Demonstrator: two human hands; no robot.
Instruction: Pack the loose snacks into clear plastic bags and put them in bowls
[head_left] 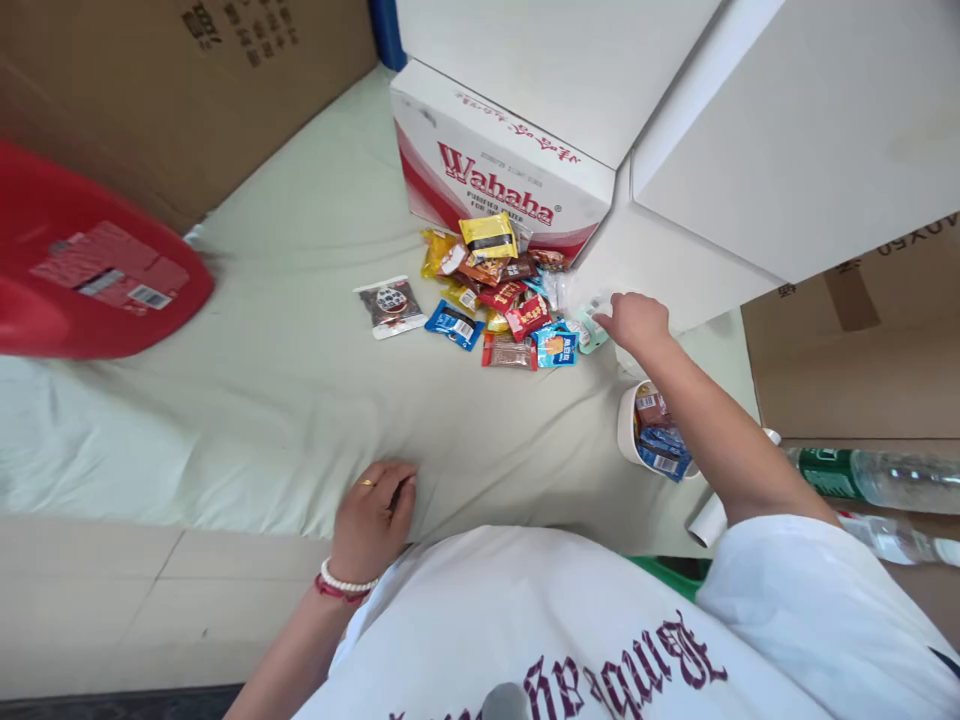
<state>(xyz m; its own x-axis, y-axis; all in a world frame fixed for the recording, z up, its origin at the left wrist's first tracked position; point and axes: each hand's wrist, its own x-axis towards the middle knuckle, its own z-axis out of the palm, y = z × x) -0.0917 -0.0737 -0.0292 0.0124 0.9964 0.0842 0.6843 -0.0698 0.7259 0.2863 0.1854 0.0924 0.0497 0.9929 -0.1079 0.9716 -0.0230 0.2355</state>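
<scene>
My right hand (636,318) reaches forward over the table and pinches a pale green snack packet (594,330) at the right side of a pile. The pile holds several wrapped snacks, among them a yellow packet (489,237) on top, a red packet (529,316) and a light blue packet (556,345). A dark blue packet (454,325) and a clear-and-black packet (390,307) lie to its left. My left hand (375,512) rests at the table's near edge, fingers curled in, nothing visible in them. Under my right forearm stands a white tub (627,425) with several packets inside.
Behind the pile stands a white-and-red Wahaha carton (502,165), against large white boxes (540,50). A red jug (97,260) is at the left, before a brown cardboard box (172,100). Plastic bottles (892,480) lie at the right. Pale green cloth (285,400) covers the table.
</scene>
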